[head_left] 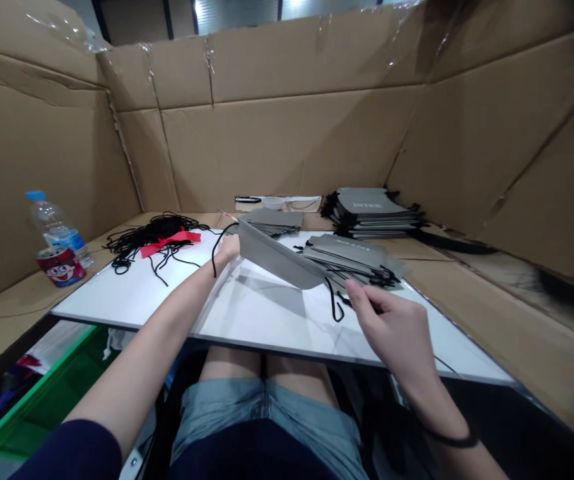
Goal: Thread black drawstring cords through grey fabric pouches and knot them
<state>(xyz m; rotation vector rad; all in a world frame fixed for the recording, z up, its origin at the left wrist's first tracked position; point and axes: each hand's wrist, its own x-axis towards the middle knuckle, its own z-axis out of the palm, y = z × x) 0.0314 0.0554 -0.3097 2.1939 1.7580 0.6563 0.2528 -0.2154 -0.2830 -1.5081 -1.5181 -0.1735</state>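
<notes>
My left hand (231, 247) is closed on the left end of a flat grey panel (279, 259), which is tilted above the white table. A black cord hangs from the panel at that end, and a thin reddish stick (227, 215) juts up beside my fingers. From the panel's right corner a looped black cord (335, 303) dangles. My right hand (391, 320) is closed in a pinch just right of this corner; what lies between its fingers is hidden. Behind it lies a fanned pile of grey panels (347, 250) with black cords.
A tall stack of grey panels (367, 203) marked INTEX stands back right, with more panels (274, 219) at the back centre. Black cords (154, 230) with a red strip (171, 242) lie left, near a bottle (57, 223) and can (61, 267). Cardboard walls (277, 140) surround the table.
</notes>
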